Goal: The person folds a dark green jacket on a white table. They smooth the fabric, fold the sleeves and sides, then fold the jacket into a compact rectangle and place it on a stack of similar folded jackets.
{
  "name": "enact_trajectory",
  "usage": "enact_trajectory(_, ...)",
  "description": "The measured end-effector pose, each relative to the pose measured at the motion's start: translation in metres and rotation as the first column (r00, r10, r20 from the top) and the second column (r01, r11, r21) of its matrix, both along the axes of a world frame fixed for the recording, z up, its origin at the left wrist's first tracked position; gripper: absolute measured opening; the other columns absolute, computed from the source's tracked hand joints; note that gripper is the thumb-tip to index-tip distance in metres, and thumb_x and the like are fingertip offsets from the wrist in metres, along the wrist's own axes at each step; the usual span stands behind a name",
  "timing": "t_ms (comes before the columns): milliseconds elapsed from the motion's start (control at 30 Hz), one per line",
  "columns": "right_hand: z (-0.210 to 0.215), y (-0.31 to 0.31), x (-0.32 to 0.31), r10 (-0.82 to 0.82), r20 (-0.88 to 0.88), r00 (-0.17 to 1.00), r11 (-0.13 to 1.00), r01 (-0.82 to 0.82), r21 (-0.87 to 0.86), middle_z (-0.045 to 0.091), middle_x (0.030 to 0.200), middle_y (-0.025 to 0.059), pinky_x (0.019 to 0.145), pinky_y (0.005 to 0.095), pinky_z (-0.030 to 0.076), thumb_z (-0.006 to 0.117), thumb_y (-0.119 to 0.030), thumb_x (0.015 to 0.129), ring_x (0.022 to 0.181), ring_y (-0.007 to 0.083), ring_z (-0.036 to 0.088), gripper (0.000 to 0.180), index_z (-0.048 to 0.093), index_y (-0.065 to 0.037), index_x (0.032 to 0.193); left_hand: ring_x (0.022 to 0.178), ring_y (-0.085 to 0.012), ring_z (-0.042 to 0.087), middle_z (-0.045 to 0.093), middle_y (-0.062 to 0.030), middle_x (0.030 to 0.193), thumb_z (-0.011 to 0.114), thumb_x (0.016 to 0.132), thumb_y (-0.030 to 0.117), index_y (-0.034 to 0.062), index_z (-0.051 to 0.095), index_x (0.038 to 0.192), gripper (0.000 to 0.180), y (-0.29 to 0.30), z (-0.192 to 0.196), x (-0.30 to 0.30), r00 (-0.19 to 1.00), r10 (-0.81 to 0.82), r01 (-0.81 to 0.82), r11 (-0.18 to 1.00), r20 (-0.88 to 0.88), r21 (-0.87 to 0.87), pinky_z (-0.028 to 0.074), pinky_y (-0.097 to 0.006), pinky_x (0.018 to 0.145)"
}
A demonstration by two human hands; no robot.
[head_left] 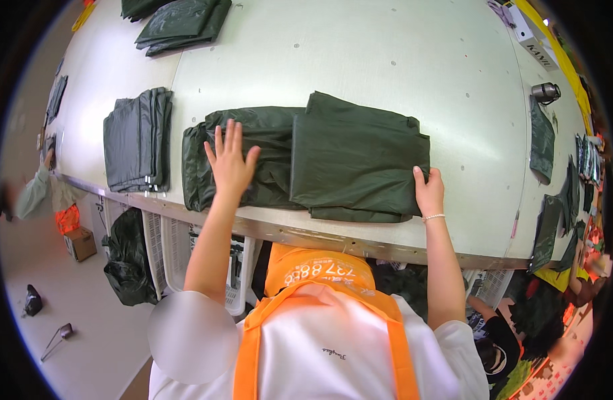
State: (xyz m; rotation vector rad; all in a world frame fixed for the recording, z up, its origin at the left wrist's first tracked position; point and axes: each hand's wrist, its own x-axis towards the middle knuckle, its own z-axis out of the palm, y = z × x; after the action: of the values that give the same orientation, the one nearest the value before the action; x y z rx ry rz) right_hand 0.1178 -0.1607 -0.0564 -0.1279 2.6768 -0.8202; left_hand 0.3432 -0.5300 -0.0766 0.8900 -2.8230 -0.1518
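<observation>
I see the dark green folded garment [320, 160] lying at the worktop's [400, 60] near edge, its right half doubled over. My left hand [230, 163] lies spread flat on the left half, gripping nothing. My right hand [428, 190] pinches the fold's right near corner. A folded dark stack [138, 140] sits toward the left edge, another pile [180, 23] at the far-left corner.

Left hand [230, 163] lies flat, fingers spread; right hand [428, 190] seems curled, both arms outstretched.

A single head-worn fisheye view looks steeply down, close over the table [386, 60] edge.
</observation>
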Motion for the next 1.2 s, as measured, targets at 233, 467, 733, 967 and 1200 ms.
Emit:
enact_trajectory(233,0.040,-0.067,0.006,0.756,-0.431,0.492,0.639,-0.698,0.323,0.029,0.147,0.0150,0.108,0.0555,0.019,0.058,-0.047,0.084,0.133,0.0415,0.025,0.066,0.037,-0.021,0.141,0.129,-0.0320,0.036,0.039,-0.0184,0.139,0.064,0.084,0.028,0.0052,0.043,0.131,0.056,0.012,0.008,0.027,0.924,0.194,-0.181,0.981,-0.330,0.070,0.022,-0.051,0.107)
enact_trajectory(467,0.014,-0.096,0.011,0.764,-0.461,0.451,0.602,-0.756,0.257,0.042,0.136,0.0128,0.106,0.0559,0.021,0.057,-0.048,0.084,0.126,0.0409,0.033,0.061,0.041,-0.023,0.138,0.126,-0.0320,0.036,0.038,-0.0203,0.132,0.067,0.083,0.021,-0.0044,0.035,0.133,0.064,0.083,-0.003,0.099,0.247,0.870,-0.577,0.487,-0.428,0.656,0.027,-0.041,0.105)
enact_trajectory(733,0.008,-0.123,-0.032,0.728,-0.411,0.549,0.585,-0.810,-0.045,0.059,0.099,0.0063,0.094,0.0417,0.031,0.067,-0.045,0.079,0.105,0.0270,0.047,0.042,0.061,-0.010,0.101,0.122,-0.0233,0.045,0.045,-0.0160,0.135,0.048,0.096,0.019,0.0023,0.025,0.143,0.055,0.094,0.029,0.003,0.642,0.583,0.295,0.411,-0.497,0.863,0.033,-0.034,0.102)
enact_trajectory(967,0.012,-0.117,-0.047,0.703,-0.075,0.707,0.605,-0.650,-0.459,0.056,0.078,0.0046,0.073,0.0287,0.041,0.066,-0.034,0.084,0.075,0.0167,0.050,0.032,0.057,-0.003,0.086,0.099,-0.0153,0.056,0.063,-0.0086,0.111,0.044,0.097,0.040,-0.0025,0.055,0.122,0.051,0.052,0.032,-0.053,0.798,0.600,0.007,-0.104,0.057,0.995,0.042,-0.028,0.085)
enact_trajectory(1200,0.037,-0.117,-0.051,0.627,-0.026,0.779,0.662,-0.550,-0.509,0.049,0.068,0.0025,0.063,0.0246,0.040,0.065,-0.034,0.087,0.065,0.0107,0.041,0.034,0.053,-0.002,0.086,0.079,-0.0096,0.056,0.065,-0.0054,0.087,0.057,0.089,0.015,-0.0048,0.061,0.100,0.022,0.078,0.060,-0.024,0.922,0.364,0.053,0.221,-0.133,0.974,0.046,-0.024,0.072)
